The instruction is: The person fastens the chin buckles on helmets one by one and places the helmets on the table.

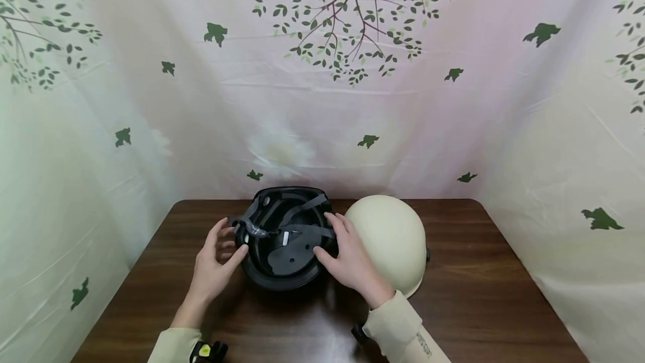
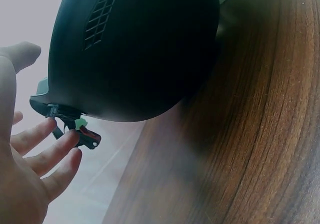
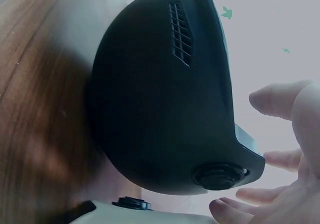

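Observation:
A black helmet point(image 1: 282, 283) lies upside down on the table, its padded inside and grey straps point(image 1: 311, 229) facing up. At its left side is my left hand point(image 1: 209, 268), fingers spread and loosely bent. In the left wrist view those fingers are close to a small black strap fitting point(image 2: 89, 137) hanging from the rim; whether they touch it I cannot tell. My right hand point(image 1: 353, 256) reaches over the helmet's right edge with thumb and fingers apart. The right wrist view shows a round black knob point(image 3: 217, 176) on the shell near those fingers.
A cream helmet point(image 1: 390, 240) rests dome up just right of the black one, beside my right forearm. The brown wooden table point(image 1: 484, 296) ends at a printed cloth backdrop point(image 1: 302, 111), with more cloth along both sides.

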Available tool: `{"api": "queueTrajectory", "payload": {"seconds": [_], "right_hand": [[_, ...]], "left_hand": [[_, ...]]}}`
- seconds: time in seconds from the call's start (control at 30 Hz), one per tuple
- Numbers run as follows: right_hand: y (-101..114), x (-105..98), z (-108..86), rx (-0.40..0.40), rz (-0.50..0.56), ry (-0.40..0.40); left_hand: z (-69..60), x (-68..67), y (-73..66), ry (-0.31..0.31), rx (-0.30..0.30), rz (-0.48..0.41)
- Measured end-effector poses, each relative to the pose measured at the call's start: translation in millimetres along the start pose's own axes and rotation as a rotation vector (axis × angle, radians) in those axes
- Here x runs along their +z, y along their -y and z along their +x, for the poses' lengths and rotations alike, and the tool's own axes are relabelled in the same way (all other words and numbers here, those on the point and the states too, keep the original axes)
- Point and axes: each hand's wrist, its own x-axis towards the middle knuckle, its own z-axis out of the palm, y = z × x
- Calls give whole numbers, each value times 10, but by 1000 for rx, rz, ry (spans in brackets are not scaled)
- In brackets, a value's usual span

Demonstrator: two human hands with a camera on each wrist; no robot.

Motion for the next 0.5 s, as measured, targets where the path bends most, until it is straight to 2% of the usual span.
{"api": "queueTrajectory", "payload": {"seconds": [0.13, 0.3, 0.4, 0.5], "right_hand": [[24, -75, 21, 2, -15, -7], [90, -185, 62, -36, -14, -36], [130, -204, 89, -86, -19, -74], [164, -180, 122, -173, 15, -139]], "left_hand": [[-8, 7, -2, 2, -6, -30], [0, 9, 6, 7, -5, -37], [-5, 5, 14, 7, -13, -37], [-18, 0, 30, 12, -22, -46]]}}
